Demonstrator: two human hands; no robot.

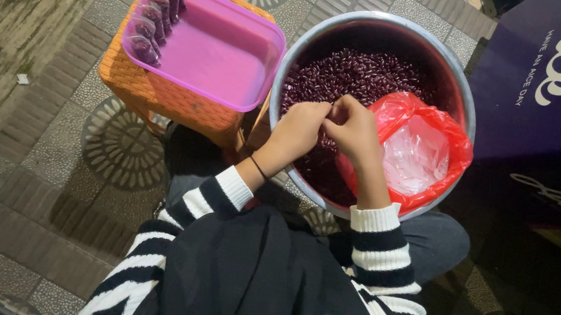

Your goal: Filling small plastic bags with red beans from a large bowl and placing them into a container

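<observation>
Over the metal basin (454, 88) of dark red beans (365, 72), the left hand (296, 133) and right hand (355, 128) meet, fingertips pinched together on something too small to tell. Beans lie directly beneath the fingers; a red plastic bag (420, 151) sits just right of them.

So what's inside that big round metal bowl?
The big round metal bowl holds dark red beans and a red plastic bag. Both hands and the bag cover the beans beneath.

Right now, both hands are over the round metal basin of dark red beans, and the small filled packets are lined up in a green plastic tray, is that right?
Not quite: the head view shows both hands, left hand and right hand, over the round metal basin of dark red beans, but the small filled packets are lined up in a pink plastic tray.
</observation>
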